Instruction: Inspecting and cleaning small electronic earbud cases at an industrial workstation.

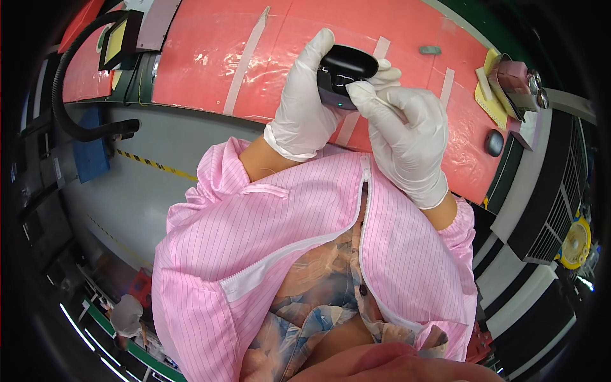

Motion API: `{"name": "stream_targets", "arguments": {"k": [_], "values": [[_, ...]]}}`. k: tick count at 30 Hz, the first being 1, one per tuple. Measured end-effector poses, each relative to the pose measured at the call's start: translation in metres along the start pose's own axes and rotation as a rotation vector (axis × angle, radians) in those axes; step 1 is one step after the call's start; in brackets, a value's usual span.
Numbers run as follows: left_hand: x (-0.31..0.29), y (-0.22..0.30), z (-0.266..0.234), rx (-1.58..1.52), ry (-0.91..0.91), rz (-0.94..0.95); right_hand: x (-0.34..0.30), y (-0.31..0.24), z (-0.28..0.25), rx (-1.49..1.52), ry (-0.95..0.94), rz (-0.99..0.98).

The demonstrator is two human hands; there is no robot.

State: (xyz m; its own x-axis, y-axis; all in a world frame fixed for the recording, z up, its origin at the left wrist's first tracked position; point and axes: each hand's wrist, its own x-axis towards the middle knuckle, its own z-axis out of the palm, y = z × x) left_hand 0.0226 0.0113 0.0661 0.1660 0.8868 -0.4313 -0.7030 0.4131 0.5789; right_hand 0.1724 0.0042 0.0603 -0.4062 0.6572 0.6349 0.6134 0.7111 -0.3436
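A glossy black earbud charging case (pixel 347 63) is held up over the pink-covered table, its lid swung open and a small green light lit on its front. My left hand (pixel 304 95), in a white glove, grips the case from its left side, with some fingers behind it. White-gloved too, my right hand (pixel 410 130) has its thumb and forefinger pinched together at the right part of the open case. Whatever sits between those fingertips is hidden. Inside the case, dark shiny shapes show, too small to make out.
The table (pixel 197 70) has a pink cover with pale tape strips. A dark rounded case (pixel 493 143) lies near its right edge, and a small grey-green piece (pixel 429 49) farther back. Yellow notepads (pixel 489 102) stand at right. A black flexible hose (pixel 58 95) arches at left.
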Motion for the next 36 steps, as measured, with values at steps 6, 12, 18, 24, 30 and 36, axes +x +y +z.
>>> {"name": "stream_targets", "arguments": {"k": [6, 12, 18, 24, 30, 36], "values": [[0.001, -0.006, -0.004, 0.036, -0.002, -0.074, -0.01, 0.014, -0.006, 0.084, -0.053, 0.046], [0.008, -0.003, -0.008, -0.085, -0.068, -0.213, -0.055, 0.059, -0.025, -0.039, -0.254, 0.386], [0.016, -0.013, -0.026, -0.16, -0.141, -0.227, -0.07, 0.137, -0.046, -0.216, 0.003, 0.621], [0.011, -0.012, -0.013, -0.211, -0.152, -0.217, -0.076, 0.187, -0.032, -0.724, -0.146, 0.445], [0.006, -0.01, -0.01, -0.144, -0.09, -0.142, -0.058, 0.158, -0.032, 0.014, 0.017, 0.712], [0.007, -0.016, -0.009, -0.11, -0.065, -0.159, -0.001, 0.022, -0.019, 0.219, -0.165, 0.04]]}}
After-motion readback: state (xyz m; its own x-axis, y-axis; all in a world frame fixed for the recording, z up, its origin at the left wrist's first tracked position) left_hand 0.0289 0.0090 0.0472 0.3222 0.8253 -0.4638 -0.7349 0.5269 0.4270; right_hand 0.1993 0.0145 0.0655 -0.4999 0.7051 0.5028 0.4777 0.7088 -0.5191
